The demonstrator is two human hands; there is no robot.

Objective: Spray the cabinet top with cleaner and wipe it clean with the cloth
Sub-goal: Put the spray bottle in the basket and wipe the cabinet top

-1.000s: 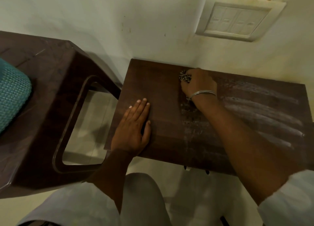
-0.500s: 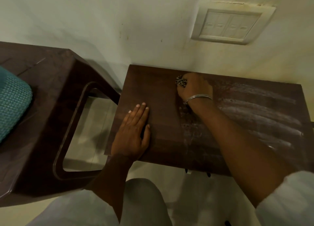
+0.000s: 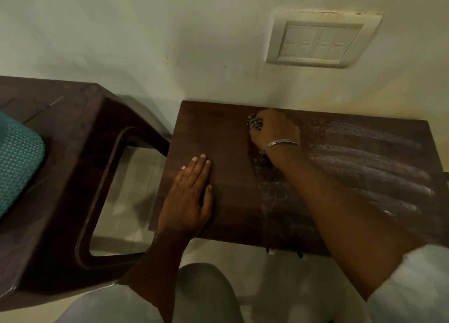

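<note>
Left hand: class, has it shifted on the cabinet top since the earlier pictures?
No. The left hand lies flat at the same spot near the left edge of the cabinet top; only the camera's framing has drifted.

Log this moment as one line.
step: wipe | right hand: grips cloth on cabinet top, near back edge | left hand: flat on front left | streaks: right side

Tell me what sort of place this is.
Probably a room in a home: a wooden cabinet top set against a painted wall, a switch plate on that wall, and a brown plastic chair beside it.
</note>
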